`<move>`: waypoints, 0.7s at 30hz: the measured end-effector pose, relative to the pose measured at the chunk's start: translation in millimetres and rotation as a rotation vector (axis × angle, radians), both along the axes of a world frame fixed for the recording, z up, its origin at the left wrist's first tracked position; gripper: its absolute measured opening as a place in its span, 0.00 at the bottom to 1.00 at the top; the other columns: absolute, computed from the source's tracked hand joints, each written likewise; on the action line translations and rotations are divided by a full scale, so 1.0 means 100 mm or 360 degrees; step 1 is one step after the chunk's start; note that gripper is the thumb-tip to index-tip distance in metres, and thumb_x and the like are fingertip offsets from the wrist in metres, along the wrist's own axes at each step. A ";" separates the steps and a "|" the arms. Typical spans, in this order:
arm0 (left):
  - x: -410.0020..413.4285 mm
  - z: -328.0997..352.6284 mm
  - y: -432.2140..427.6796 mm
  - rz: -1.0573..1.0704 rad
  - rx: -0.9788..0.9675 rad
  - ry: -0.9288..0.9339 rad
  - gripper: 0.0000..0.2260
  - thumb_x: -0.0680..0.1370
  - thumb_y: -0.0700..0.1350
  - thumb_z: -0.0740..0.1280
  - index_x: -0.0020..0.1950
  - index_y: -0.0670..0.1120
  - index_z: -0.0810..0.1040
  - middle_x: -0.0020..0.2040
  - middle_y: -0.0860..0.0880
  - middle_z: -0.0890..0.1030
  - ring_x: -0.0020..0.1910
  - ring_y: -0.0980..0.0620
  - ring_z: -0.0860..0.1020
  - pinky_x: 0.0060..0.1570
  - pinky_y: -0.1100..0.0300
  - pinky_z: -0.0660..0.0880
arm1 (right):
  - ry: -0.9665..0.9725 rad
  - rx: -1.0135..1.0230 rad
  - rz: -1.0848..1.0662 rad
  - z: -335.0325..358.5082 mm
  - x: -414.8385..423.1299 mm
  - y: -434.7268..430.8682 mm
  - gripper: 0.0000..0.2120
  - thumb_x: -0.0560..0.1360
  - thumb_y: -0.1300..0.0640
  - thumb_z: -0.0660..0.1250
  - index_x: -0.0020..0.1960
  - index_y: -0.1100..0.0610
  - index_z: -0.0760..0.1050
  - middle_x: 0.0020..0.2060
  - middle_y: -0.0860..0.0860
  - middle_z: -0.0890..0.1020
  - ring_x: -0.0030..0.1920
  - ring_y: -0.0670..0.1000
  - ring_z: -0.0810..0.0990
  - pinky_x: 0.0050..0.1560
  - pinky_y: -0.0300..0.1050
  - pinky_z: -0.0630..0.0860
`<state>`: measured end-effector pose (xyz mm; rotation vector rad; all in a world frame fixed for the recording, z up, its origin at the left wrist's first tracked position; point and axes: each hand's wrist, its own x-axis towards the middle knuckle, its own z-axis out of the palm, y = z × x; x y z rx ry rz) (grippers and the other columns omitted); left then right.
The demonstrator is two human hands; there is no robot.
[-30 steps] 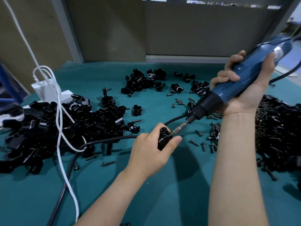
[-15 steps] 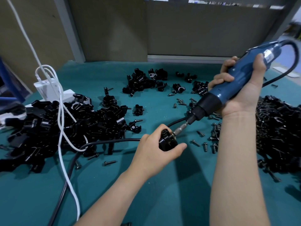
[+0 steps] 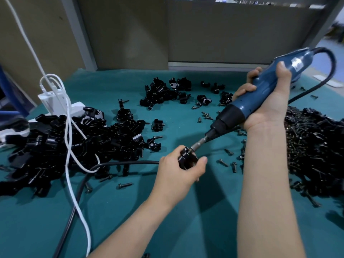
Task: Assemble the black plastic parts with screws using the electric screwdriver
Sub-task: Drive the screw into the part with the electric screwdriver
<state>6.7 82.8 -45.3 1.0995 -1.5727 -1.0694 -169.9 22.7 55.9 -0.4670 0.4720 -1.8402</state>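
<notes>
Tilted steeper than before, the screwdriver [image 3: 264, 90], gripped by the right hand [image 3: 268, 110], should be kept square on the part [image 3: 187, 159] pinched in the left hand [image 3: 176, 175].

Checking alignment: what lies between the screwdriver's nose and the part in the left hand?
Only the metal bit, running from the nose of the screwdriver to the part that the left hand grips. The head view shows it.

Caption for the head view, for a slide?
Left hand grips a black plastic part; right hand holds the blue electric screwdriver, bit on the part.
</notes>
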 end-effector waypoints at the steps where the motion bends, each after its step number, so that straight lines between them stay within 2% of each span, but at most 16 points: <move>1: -0.02 0.01 0.02 -0.0020 0.0020 0.0047 0.18 0.66 0.58 0.69 0.36 0.44 0.71 0.26 0.45 0.74 0.26 0.56 0.69 0.28 0.65 0.65 | -0.0025 -0.0048 0.0025 0.00 -0.01 0.00 0.12 0.76 0.45 0.61 0.44 0.54 0.71 0.35 0.45 0.76 0.25 0.42 0.70 0.29 0.34 0.70; 5: -0.04 0.02 0.03 -0.0100 0.0020 0.0088 0.16 0.65 0.57 0.69 0.34 0.45 0.69 0.26 0.48 0.73 0.27 0.55 0.70 0.30 0.64 0.66 | -0.0042 -0.0131 0.0064 0.00 -0.05 0.01 0.12 0.75 0.46 0.62 0.43 0.55 0.72 0.35 0.45 0.76 0.25 0.42 0.71 0.29 0.34 0.70; 8: -0.01 0.02 0.00 -0.0067 -0.0051 -0.0005 0.16 0.67 0.52 0.70 0.35 0.43 0.69 0.27 0.46 0.72 0.28 0.53 0.67 0.30 0.61 0.65 | -0.0003 -0.0023 0.0037 -0.03 -0.05 0.00 0.12 0.76 0.45 0.62 0.43 0.54 0.71 0.34 0.45 0.76 0.25 0.42 0.70 0.30 0.34 0.70; 11: 0.00 0.02 -0.02 -0.0027 -0.0044 0.0045 0.18 0.66 0.55 0.70 0.35 0.42 0.69 0.27 0.43 0.74 0.28 0.53 0.68 0.31 0.59 0.66 | -0.0091 -0.0014 0.0051 -0.08 -0.01 -0.03 0.13 0.77 0.45 0.61 0.43 0.54 0.70 0.35 0.45 0.75 0.24 0.42 0.70 0.29 0.34 0.69; 13: 0.01 0.02 -0.02 -0.0079 0.0054 0.0127 0.19 0.64 0.58 0.68 0.35 0.43 0.70 0.25 0.46 0.74 0.26 0.55 0.69 0.29 0.64 0.66 | -0.0120 -0.0074 0.0074 -0.08 0.00 -0.04 0.13 0.77 0.45 0.60 0.44 0.54 0.71 0.35 0.45 0.75 0.24 0.42 0.70 0.28 0.34 0.70; 16: 0.00 0.03 0.00 -0.0294 0.0170 0.0239 0.15 0.65 0.57 0.68 0.36 0.46 0.71 0.23 0.51 0.75 0.23 0.57 0.68 0.27 0.69 0.65 | -0.0129 -0.0243 0.0173 -0.05 -0.02 -0.04 0.13 0.73 0.44 0.61 0.44 0.54 0.71 0.35 0.45 0.76 0.23 0.42 0.70 0.27 0.33 0.70; 21: -0.02 0.06 0.03 -0.0559 0.0269 0.0367 0.13 0.66 0.55 0.68 0.35 0.47 0.71 0.22 0.52 0.74 0.22 0.55 0.67 0.24 0.69 0.64 | -0.0320 -0.0545 0.0423 -0.06 -0.09 -0.01 0.16 0.71 0.43 0.58 0.44 0.56 0.72 0.33 0.47 0.78 0.21 0.44 0.72 0.26 0.34 0.68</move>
